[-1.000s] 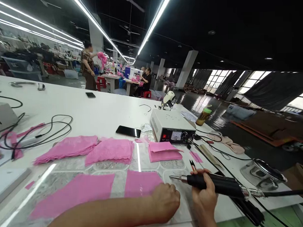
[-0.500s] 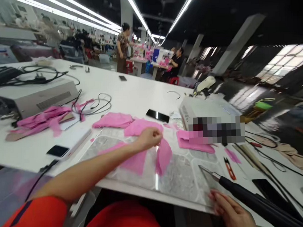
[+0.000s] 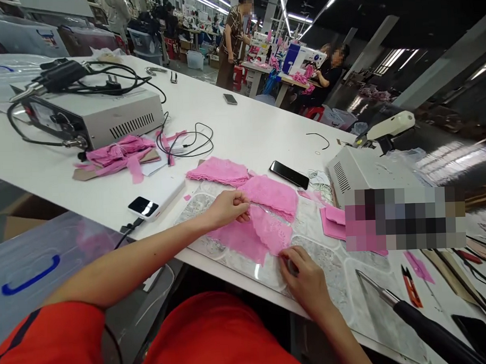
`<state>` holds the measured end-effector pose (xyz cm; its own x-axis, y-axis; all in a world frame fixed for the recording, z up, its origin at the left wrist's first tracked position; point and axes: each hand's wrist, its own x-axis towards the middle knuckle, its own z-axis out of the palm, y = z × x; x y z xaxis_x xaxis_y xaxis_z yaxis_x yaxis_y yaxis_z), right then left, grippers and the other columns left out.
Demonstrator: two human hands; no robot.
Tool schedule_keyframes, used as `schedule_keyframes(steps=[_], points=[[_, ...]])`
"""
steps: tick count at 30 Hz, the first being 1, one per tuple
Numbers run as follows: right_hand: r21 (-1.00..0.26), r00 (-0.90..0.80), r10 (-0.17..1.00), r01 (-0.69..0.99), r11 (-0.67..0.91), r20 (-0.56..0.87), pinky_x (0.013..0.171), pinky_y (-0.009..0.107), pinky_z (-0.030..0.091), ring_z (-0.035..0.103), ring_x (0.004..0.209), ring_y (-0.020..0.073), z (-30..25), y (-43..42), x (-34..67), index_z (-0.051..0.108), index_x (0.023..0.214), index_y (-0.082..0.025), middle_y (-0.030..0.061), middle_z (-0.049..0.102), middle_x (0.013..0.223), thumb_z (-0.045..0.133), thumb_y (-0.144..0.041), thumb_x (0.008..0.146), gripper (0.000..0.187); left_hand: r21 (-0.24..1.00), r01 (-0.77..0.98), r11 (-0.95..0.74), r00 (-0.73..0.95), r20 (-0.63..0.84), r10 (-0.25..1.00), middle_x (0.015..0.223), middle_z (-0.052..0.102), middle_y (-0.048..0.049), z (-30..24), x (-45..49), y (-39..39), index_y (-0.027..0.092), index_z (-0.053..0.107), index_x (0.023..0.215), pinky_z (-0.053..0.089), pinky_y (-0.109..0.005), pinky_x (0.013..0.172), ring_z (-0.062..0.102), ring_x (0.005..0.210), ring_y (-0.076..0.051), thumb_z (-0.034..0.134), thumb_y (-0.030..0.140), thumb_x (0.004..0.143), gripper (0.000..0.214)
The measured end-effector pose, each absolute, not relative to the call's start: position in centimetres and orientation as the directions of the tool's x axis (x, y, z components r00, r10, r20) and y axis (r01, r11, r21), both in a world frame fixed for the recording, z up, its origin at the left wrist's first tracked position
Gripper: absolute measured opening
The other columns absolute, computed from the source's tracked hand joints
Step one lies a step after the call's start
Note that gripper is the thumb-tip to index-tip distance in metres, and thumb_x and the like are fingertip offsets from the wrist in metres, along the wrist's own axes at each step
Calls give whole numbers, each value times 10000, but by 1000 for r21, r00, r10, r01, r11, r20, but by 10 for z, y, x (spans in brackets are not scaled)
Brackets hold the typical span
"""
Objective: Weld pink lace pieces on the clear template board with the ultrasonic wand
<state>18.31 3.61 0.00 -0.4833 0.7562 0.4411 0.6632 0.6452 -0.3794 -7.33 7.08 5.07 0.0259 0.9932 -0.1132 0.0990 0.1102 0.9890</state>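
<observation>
A small pink lace fabric piece (image 3: 272, 230) is stretched between my two hands, partly above a flat pink fabric piece (image 3: 239, 241) on the grey marbled board (image 3: 325, 261). My left hand (image 3: 230, 209) is closed in a pinch on its upper left end. With thumb and fingertips, my right hand (image 3: 304, 275) pinches its lower right corner. Just behind lie two stacks of pink lace pieces, a nearer pink stack (image 3: 271, 194) and a farther pink stack (image 3: 218, 171). Right of my right hand, a black-handled tool with a thin metal tip (image 3: 415, 316) rests over the board.
A grey machine box (image 3: 121, 117) with cables stands at the left, pink scraps (image 3: 120, 154) before it. Phones lie about, one black phone (image 3: 289, 174) behind the stacks. Orange thread snips (image 3: 411, 287) lie at the right near another grey box (image 3: 366, 172). Two people are farther back.
My right hand has come in from beside the black-handled tool to the lace piece and grips its corner. The piece, hanging from my left hand before, is now spread between both hands.
</observation>
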Motion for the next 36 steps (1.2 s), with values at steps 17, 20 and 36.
schedule_keyframes(steps=[17,20,36], points=[[-333,-725,518,401,854,454,633,236,537,633,696,127,3,40,133,665,896,-221,36,658,804,500,-120,860,197,613,788,-53,-38,134,990,798,551,-15,30,-153,-5,165,579,763,405,-237,629,508,666,-122,463,115,779,128],[-343,-735,516,393,853,440,609,231,539,629,685,125,5,40,135,664,906,-218,38,651,800,499,-120,860,197,552,829,-89,17,134,991,856,556,-33,29,-152,-9,173,568,760,427,-257,667,532,711,-143,449,129,805,134],[-501,-737,592,397,769,325,586,229,508,628,675,123,12,55,144,657,860,-229,28,661,785,492,-195,881,169,399,830,-389,364,140,921,1045,580,-69,34,-170,-4,199,656,942,462,-243,762,596,847,-147,366,268,986,302]])
